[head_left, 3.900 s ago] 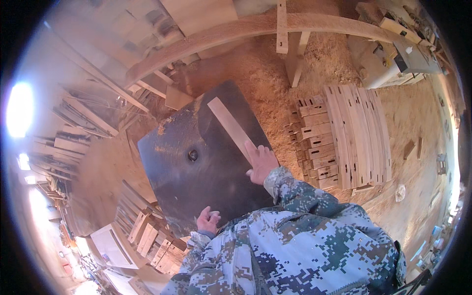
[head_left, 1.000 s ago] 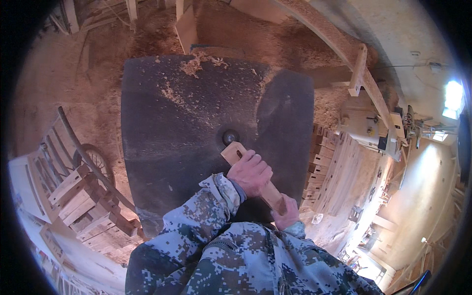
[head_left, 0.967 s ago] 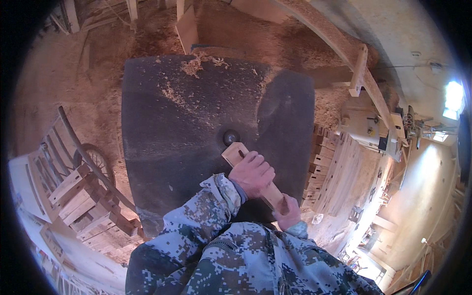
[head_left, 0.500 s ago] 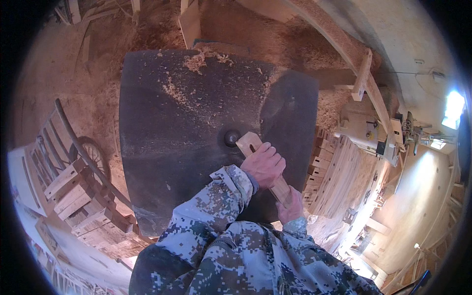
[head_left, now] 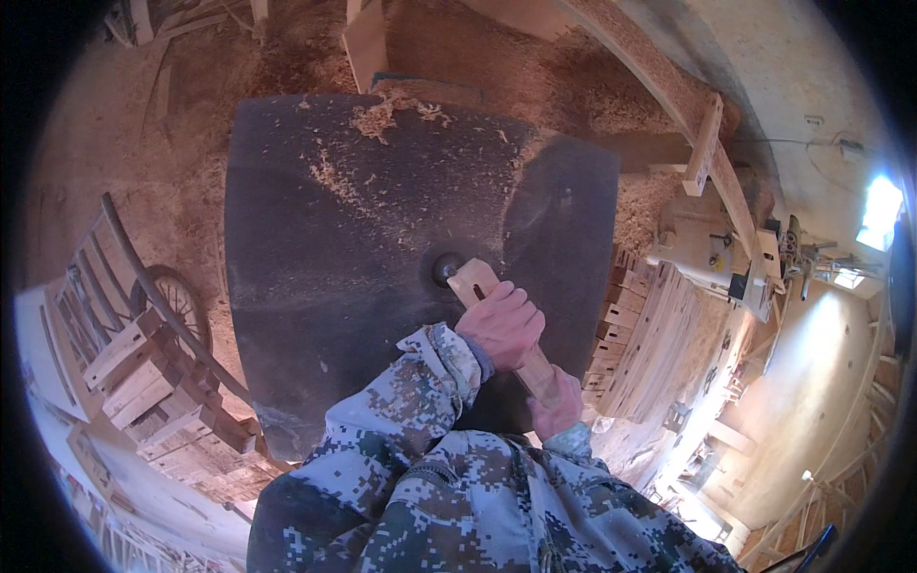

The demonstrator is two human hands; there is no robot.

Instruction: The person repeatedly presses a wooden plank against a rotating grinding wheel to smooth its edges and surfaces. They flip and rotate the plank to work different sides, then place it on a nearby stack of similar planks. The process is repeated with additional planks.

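Clock read from the round dark spindle (head_left: 446, 270), 12 at the picture's top. Slotted wooden piece (head_left: 470, 279) lies aslant over the dark tabletop (head_left: 325, 286), long axis running roughly 11 to 5 o'clock; upper end just beside the spindle, on its 4 o'clock side. Cannot tell whether the two touch. Slot shows near that upper end.

Left hand (head_left: 501, 327) closed over the middle of the piece, knuckles up, fingers wrapped across; thumb hidden. Right hand (head_left: 558, 405) toward 5 o'clock, curled round the lower end; its fingertips partly out of sight. Hands near each other, wood spanning between. Both cuffs camouflage-patterned (head_left: 449, 358).

Pale shavings (head_left: 377, 116) strewn on the tabletop, thickest at 11 o'clock by the far edge. Off the tabletop: spoked wheel (head_left: 175, 304) at 9, stacked timber (head_left: 172, 396) at 8, slotted boards (head_left: 635, 353) piled between 3 and 4, curved wooden beam (head_left: 659, 95) between 1 and 2, bright window (head_left: 881, 212) near 3, well apart.
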